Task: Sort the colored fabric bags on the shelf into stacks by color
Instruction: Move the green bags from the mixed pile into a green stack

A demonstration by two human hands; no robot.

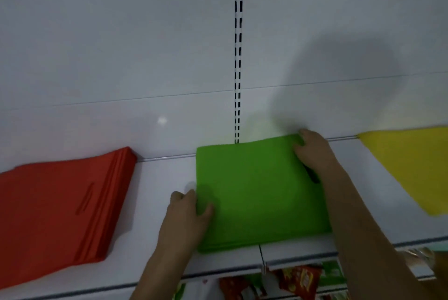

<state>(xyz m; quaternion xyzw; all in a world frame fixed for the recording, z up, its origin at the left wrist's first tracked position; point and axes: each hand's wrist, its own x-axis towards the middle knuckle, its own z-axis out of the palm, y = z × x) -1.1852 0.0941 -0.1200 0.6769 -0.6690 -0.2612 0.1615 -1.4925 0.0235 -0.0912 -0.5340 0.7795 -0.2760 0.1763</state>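
Observation:
A stack of green fabric bags (257, 190) lies flat in the middle of the white shelf (160, 178). My left hand (185, 212) grips the stack's left edge, thumb on top and fingers curled at its side. At the far right corner my right hand (312, 151) holds the stack, fingers curled over the edge. To the left lies a stack of red bags (60, 210). A stack of yellow bags (409, 166) lies at the right, cut off by the frame.
The shelf's white back panel (121, 57) rises close behind the stacks, with a slotted upright (238, 57) at its centre. Below the shelf's front edge, red and green snack packets (298, 278) show on a lower level.

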